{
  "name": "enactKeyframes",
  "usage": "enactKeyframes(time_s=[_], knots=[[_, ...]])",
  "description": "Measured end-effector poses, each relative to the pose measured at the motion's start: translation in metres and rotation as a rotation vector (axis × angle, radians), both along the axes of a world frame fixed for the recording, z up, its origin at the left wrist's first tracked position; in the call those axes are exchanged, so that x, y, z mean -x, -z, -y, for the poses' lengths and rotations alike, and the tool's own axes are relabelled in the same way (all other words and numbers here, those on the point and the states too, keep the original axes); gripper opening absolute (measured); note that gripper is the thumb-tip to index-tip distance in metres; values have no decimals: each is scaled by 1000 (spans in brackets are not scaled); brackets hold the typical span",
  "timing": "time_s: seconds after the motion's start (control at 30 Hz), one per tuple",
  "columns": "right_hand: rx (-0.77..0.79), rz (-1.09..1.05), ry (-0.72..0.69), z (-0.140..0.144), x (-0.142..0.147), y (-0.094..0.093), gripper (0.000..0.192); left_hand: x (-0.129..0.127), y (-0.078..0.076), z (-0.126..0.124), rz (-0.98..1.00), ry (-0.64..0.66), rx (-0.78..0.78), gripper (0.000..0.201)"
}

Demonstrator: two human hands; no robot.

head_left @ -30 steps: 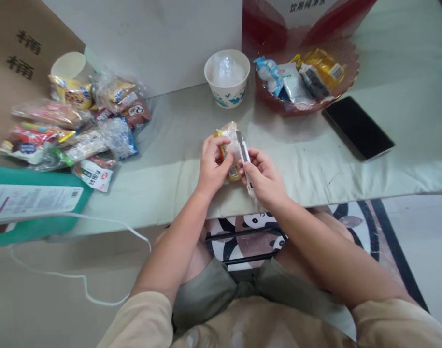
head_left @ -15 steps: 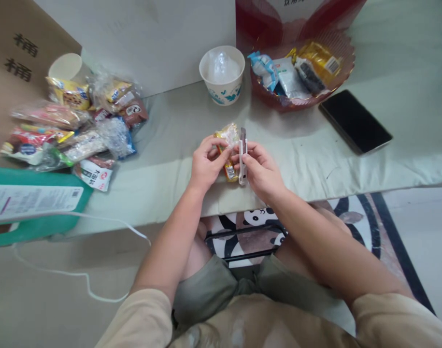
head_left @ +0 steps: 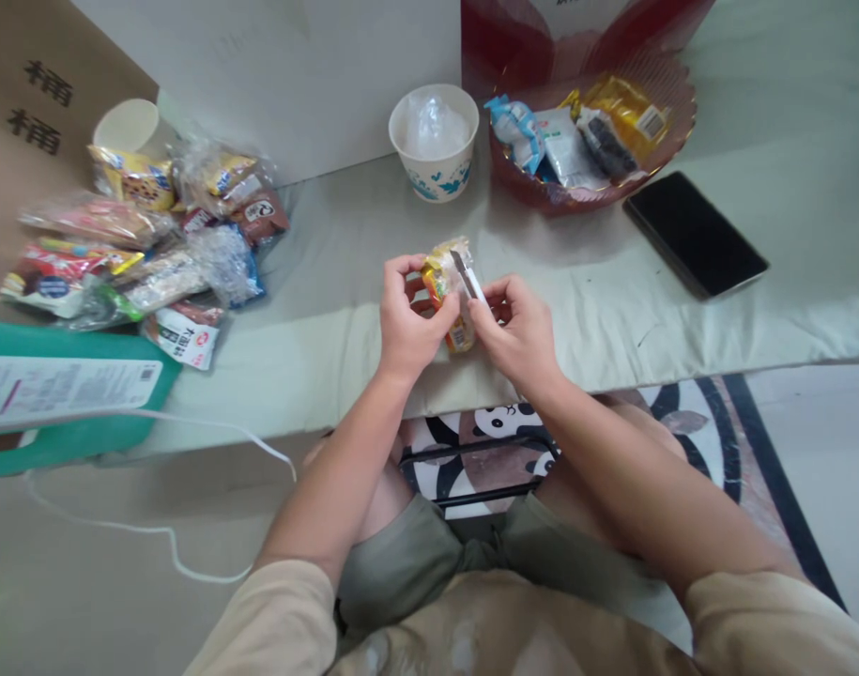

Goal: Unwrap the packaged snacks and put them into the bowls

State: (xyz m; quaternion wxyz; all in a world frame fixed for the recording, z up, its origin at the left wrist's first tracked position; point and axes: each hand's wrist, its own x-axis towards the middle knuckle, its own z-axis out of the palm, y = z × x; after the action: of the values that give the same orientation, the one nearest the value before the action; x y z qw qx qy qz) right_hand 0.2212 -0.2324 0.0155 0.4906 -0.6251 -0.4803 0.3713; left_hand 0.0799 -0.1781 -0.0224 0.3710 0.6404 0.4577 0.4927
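My left hand (head_left: 416,319) is closed on a small yellow and red snack packet (head_left: 438,284), thumb in front and fingers behind its left side. In my right hand (head_left: 514,329) is a white utility knife (head_left: 473,284), gripped by the handle. Its dark blade slants up and left, lying over the packet's upper right part. Whether the blade has cut the wrapper, I cannot tell. Both hands are close together just above the cloth-covered table, and part of the knife handle is hidden by my right fingers.
Beyond the hands stands a paper cup (head_left: 435,178) with clear plastic inside. Right of it are a reddish glass bowl (head_left: 557,199) of wrapped snacks and a black phone (head_left: 695,235). Several snack packets (head_left: 130,225) pile up at left, by a green box (head_left: 123,441) and a white cable (head_left: 172,549).
The knife has turned from upright beside the packet to a slant, its blade now over the packet. My left hand has shifted slightly right and shows more of the packet.
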Motion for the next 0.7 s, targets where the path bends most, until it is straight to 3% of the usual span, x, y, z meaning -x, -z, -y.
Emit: enactKeyframes(time_s=[0.17,0.43,0.6,0.7], knots=[[61,88,-54,0,-4,-3,14,-2,-3,3,-13,-40,-7,53],[60,347,-205,7,-7,-1,8,16,7,-21,40,-297,-107,50],[111,474,-245,7,-16,1,9,42,24,-43,149,-389,-17,58],[87,510,-190,3,-28,4,7,49,28,-47,171,-346,57,60]])
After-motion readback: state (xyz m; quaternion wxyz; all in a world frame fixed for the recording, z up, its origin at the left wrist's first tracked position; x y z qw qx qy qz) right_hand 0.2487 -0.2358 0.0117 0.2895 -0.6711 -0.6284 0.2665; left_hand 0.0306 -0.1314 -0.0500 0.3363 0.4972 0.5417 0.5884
